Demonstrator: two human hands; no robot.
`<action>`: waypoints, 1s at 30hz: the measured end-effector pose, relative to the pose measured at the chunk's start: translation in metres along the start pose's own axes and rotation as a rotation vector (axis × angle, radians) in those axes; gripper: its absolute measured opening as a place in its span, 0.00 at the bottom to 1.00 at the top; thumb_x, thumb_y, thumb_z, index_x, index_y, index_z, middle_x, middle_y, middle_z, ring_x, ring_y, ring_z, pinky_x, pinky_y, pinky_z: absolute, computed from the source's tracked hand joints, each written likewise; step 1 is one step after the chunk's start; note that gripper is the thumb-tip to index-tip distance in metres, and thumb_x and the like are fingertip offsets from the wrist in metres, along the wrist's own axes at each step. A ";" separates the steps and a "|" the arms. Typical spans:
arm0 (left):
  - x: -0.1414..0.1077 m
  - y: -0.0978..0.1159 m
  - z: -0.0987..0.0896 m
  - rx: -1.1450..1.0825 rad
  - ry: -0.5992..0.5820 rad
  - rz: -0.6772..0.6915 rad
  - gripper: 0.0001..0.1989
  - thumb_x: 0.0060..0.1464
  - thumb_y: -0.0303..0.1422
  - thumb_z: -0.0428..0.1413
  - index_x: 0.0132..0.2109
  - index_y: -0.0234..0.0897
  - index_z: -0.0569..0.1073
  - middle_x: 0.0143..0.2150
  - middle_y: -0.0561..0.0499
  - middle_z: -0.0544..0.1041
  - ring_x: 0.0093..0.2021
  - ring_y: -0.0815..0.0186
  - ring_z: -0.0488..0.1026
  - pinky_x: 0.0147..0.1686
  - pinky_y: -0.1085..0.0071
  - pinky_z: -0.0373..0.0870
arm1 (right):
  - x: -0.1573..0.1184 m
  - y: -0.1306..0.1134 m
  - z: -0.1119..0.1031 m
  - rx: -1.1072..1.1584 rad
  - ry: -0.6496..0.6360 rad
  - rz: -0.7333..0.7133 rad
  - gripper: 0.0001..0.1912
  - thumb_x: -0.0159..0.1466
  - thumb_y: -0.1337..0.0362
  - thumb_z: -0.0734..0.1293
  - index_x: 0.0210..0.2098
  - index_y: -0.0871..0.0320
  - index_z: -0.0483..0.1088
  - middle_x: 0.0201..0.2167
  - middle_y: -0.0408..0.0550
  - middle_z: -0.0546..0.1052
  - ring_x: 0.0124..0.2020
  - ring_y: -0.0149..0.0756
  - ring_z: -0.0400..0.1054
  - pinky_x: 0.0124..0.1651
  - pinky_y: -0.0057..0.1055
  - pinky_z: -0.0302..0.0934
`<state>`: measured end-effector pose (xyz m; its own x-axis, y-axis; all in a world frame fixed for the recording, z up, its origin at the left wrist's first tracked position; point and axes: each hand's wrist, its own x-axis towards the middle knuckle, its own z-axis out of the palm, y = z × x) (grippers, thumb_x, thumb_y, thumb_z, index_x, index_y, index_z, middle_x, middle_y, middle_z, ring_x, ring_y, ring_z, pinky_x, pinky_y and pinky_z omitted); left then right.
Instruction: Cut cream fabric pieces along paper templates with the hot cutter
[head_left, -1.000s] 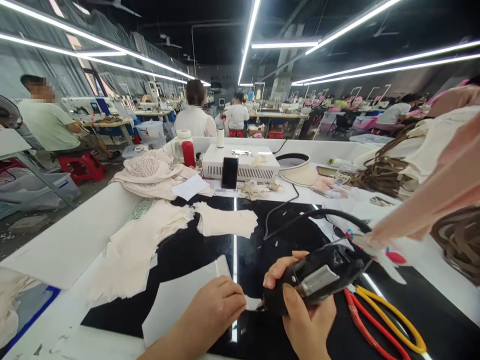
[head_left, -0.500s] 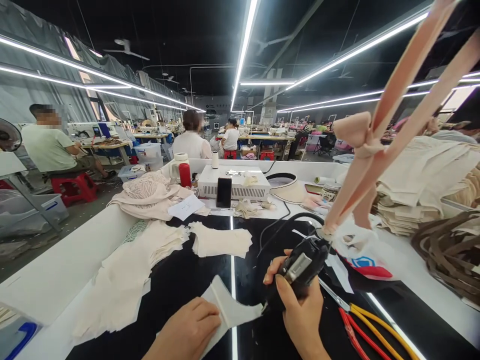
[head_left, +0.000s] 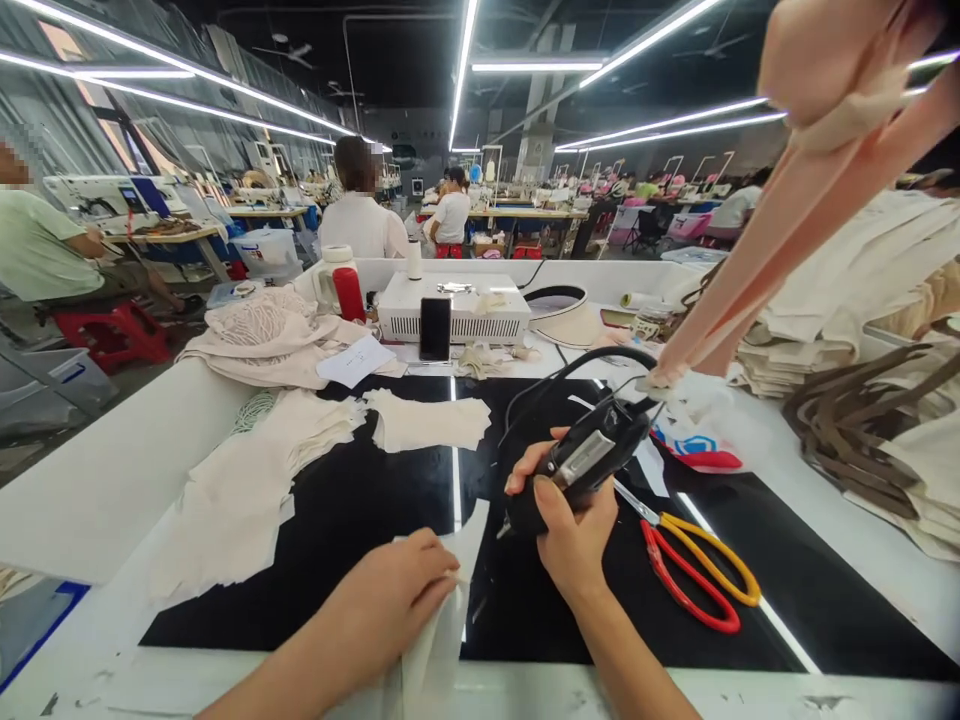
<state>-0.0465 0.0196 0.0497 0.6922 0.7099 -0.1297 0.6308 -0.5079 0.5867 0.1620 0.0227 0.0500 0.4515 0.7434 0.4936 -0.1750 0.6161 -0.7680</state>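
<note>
My left hand has its fingers bent and closed on a cream fabric piece, whose narrow end points away from me. Part of the fabric lies under the hand. My right hand is wrapped round a black corded hand tool with a metal plate on its side. The tool's small pointed tip is a short way right of the fabric, apart from it. Pink fabric strips are tied to the tool's rear end and rise to the upper right. Scissors with red and yellow handles lie right of my right hand.
Stacked cream fabric pieces lie at left, with a smaller pile ahead. Behind stand a phone, a white vented box and a red bottle. Brown strips and more fabric fill the right. Other people sit further off.
The fabric piece has turned under my left hand, its narrow end swinging from pointing right to pointing forward. The tool's tip is now apart from it. The camera view has tilted down.
</note>
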 end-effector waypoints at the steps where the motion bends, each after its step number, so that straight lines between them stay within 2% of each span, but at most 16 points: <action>1: 0.005 -0.001 -0.004 0.026 0.007 0.020 0.10 0.70 0.27 0.54 0.53 0.42 0.78 0.49 0.52 0.77 0.47 0.62 0.78 0.50 0.66 0.74 | 0.000 0.000 0.001 0.013 -0.004 0.001 0.19 0.64 0.62 0.75 0.52 0.48 0.69 0.33 0.39 0.77 0.27 0.30 0.72 0.33 0.30 0.69; 4: 0.022 -0.007 -0.013 0.064 0.040 0.142 0.10 0.68 0.28 0.59 0.55 0.39 0.74 0.55 0.49 0.77 0.57 0.58 0.73 0.60 0.61 0.70 | 0.001 0.000 0.004 0.035 -0.016 0.004 0.19 0.64 0.63 0.75 0.52 0.48 0.69 0.33 0.39 0.77 0.27 0.29 0.71 0.33 0.29 0.69; 6: 0.035 -0.013 -0.016 0.038 0.035 0.232 0.15 0.65 0.29 0.63 0.56 0.40 0.71 0.60 0.49 0.75 0.64 0.58 0.69 0.65 0.60 0.66 | 0.001 0.002 0.005 0.038 -0.020 -0.002 0.18 0.65 0.63 0.75 0.52 0.48 0.69 0.32 0.39 0.77 0.27 0.29 0.71 0.33 0.29 0.68; 8: 0.046 -0.018 -0.016 0.011 -0.002 0.285 0.20 0.62 0.30 0.66 0.56 0.42 0.69 0.63 0.49 0.73 0.70 0.57 0.62 0.69 0.59 0.63 | 0.001 0.003 0.006 0.046 -0.022 -0.004 0.18 0.65 0.63 0.75 0.52 0.48 0.69 0.33 0.39 0.77 0.27 0.29 0.71 0.33 0.29 0.68; 10: 0.054 -0.022 -0.015 0.011 -0.058 0.303 0.22 0.60 0.33 0.68 0.56 0.44 0.68 0.65 0.50 0.72 0.74 0.55 0.56 0.72 0.53 0.58 | 0.001 0.005 0.007 0.058 -0.027 0.007 0.18 0.65 0.63 0.75 0.52 0.48 0.70 0.34 0.39 0.77 0.27 0.29 0.71 0.32 0.29 0.68; 13: 0.060 -0.025 -0.013 0.032 -0.139 0.297 0.23 0.57 0.37 0.70 0.54 0.44 0.69 0.66 0.49 0.72 0.76 0.52 0.54 0.75 0.41 0.48 | -0.001 0.007 0.008 0.069 -0.036 0.020 0.19 0.65 0.61 0.75 0.53 0.47 0.70 0.34 0.38 0.77 0.27 0.29 0.70 0.31 0.28 0.68; 15: 0.061 -0.026 -0.012 0.043 -0.167 0.277 0.22 0.56 0.38 0.71 0.52 0.44 0.69 0.67 0.49 0.72 0.76 0.50 0.53 0.74 0.38 0.44 | -0.002 0.007 0.009 0.068 -0.039 0.017 0.19 0.65 0.60 0.75 0.53 0.47 0.70 0.34 0.39 0.77 0.27 0.29 0.70 0.31 0.28 0.68; 23: 0.062 -0.033 -0.012 0.081 -0.166 0.278 0.19 0.57 0.41 0.70 0.50 0.45 0.72 0.66 0.49 0.73 0.76 0.50 0.53 0.74 0.34 0.39 | -0.002 0.010 0.015 0.065 -0.056 0.028 0.17 0.65 0.62 0.75 0.51 0.49 0.70 0.35 0.40 0.77 0.28 0.30 0.70 0.32 0.29 0.68; 30: 0.061 -0.034 -0.012 0.104 -0.130 0.303 0.26 0.58 0.41 0.69 0.60 0.45 0.72 0.67 0.44 0.72 0.76 0.49 0.55 0.73 0.33 0.39 | 0.000 0.008 0.023 0.052 -0.056 0.012 0.15 0.62 0.64 0.74 0.45 0.50 0.68 0.33 0.38 0.77 0.27 0.30 0.71 0.33 0.31 0.69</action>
<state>-0.0300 0.0862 0.0310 0.8881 0.4546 -0.0673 0.4179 -0.7379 0.5300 0.1408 0.0338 0.0536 0.3994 0.7631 0.5081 -0.2261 0.6191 -0.7520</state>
